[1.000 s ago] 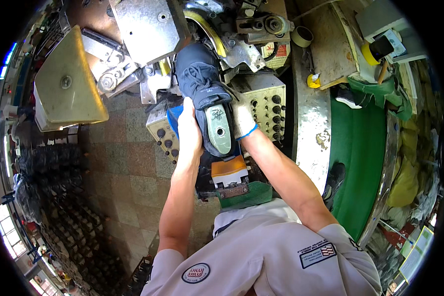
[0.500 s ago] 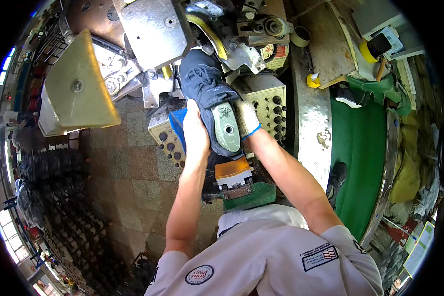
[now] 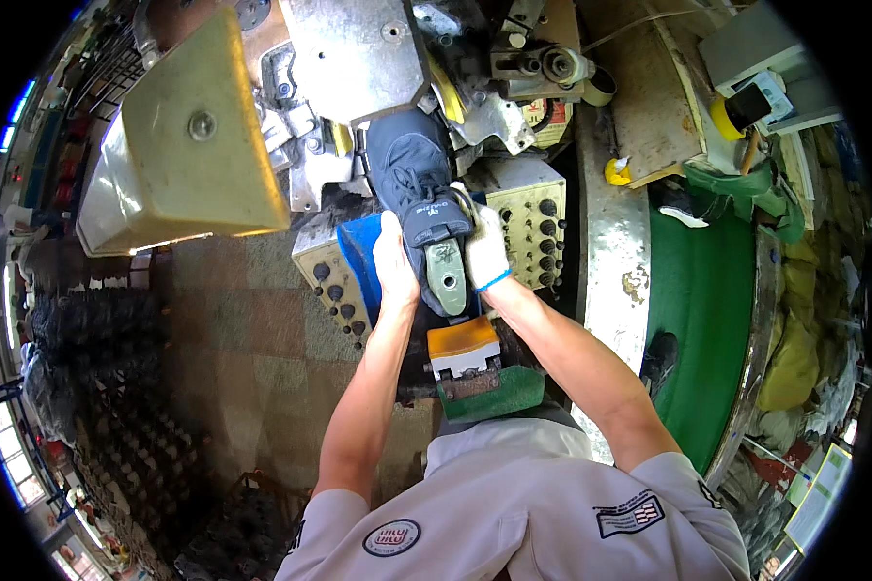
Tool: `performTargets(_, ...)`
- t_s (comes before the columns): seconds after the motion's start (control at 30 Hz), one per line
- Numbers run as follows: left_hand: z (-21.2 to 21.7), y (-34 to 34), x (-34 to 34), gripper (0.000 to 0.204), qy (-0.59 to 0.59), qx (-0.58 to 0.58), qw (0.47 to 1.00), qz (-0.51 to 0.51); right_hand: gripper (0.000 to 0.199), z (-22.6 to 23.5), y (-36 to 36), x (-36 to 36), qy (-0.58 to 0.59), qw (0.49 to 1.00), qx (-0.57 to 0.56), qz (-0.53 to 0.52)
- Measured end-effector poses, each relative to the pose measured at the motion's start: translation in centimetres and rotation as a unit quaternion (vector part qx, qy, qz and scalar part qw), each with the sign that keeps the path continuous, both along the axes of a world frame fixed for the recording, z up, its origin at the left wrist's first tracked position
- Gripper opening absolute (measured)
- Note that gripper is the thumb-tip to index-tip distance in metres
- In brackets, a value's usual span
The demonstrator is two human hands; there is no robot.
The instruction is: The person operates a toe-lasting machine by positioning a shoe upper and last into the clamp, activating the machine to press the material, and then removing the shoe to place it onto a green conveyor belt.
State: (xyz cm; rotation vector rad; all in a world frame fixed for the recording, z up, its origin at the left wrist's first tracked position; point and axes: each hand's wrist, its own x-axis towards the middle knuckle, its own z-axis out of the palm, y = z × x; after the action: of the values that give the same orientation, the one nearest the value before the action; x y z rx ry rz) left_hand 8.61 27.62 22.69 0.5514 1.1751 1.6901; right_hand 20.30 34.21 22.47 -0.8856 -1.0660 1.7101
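A dark grey lace-up shoe upper (image 3: 419,179) sits on a green shoe last (image 3: 447,275), its toe between the metal jaws of a machine. My left hand (image 3: 394,263), bare, grips the shoe along its left side near the heel. On the opposite side my right hand (image 3: 487,244), in a white glove with a blue cuff edge, is closed around the shoe's ankle part; its fingertips are partly hidden. Just below the heel stands an orange pad (image 3: 462,337) on a metal bracket. A flat steel plate (image 3: 354,58) lies above the toe.
Control boxes with black knobs flank the shoe, one at the right (image 3: 525,208) and one at the left (image 3: 322,261). A large yellowed lamp-like cover (image 3: 189,145) juts in at upper left. At right runs a green belt (image 3: 702,320) beside a metal ledge (image 3: 615,252).
The shoe has turned straighter, its heel and last pointing down toward the orange pad. Both hands have moved with it. The machine appears shifted slightly right in the view.
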Motion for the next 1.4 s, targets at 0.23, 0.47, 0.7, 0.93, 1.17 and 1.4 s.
performTargets(0.23,-0.9,0.1,0.2,0.049,-0.043,0.088,0.995,-0.003,0.03,1.8,-0.3,-0.1,0.054,0.998,-0.033,-0.011)
performTargets(0.47,-1.4,-0.6,0.2,0.054,-0.001,0.041,0.999,-0.02,0.025,0.8,-0.1,-0.2,0.1,0.989,-0.102,-0.043)
performTargets(0.7,0.2,0.1,0.5,0.057,0.042,0.005,0.999,0.001,0.041,-0.9,0.8,1.0,-0.02,1.0,-0.011,-0.002)
performTargets(0.93,4.2,-0.7,0.3,0.058,0.048,-0.064,0.997,0.025,0.036,0.9,0.2,0.1,0.234,0.949,-0.209,0.029)
performTargets(1.17,4.2,-0.4,-1.2,0.057,-0.001,-0.091,0.996,0.009,0.037,2.5,-0.4,-1.0,0.19,0.969,-0.158,-0.006)
performTargets(1.4,4.3,-0.1,-0.6,0.06,0.0,-0.138,0.99,-0.001,0.04,1.8,0.3,-0.6,0.157,0.983,-0.097,0.004)
